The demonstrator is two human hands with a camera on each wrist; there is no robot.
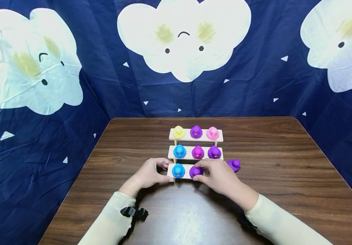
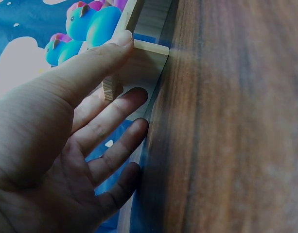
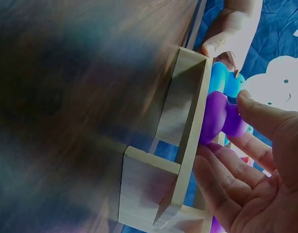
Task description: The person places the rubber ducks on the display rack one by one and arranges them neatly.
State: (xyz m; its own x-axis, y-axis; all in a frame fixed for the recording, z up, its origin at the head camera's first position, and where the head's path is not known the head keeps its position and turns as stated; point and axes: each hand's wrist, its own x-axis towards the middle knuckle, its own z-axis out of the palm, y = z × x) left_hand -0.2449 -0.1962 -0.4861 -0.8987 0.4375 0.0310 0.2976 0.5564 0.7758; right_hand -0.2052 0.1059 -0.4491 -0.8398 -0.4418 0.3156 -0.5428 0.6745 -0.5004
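Note:
A light wooden three-step stand (image 1: 185, 175) carries small rubber ducks in rows. My left hand (image 1: 149, 175) grips the left end of its lowest step, thumb (image 2: 120, 41) at the front edge. On that step sits a blue duck (image 1: 178, 171). Beside it, my right hand (image 1: 220, 176) pinches a purple duck (image 3: 216, 116) between thumb and fingers, its base at the step. The middle step bears a blue duck (image 1: 180, 151), a magenta duck (image 1: 198, 152) and a purple duck (image 1: 214, 152). Yellow (image 1: 179, 132), purple (image 1: 196, 132) and pink (image 1: 213, 133) ducks line the top.
Another purple duck (image 1: 234, 165) lies on the brown wooden table (image 1: 271, 149), just right of the stand and partly behind my right hand. A dark blue cloth (image 1: 102, 85) with white clouds hangs behind and along both sides of the table.

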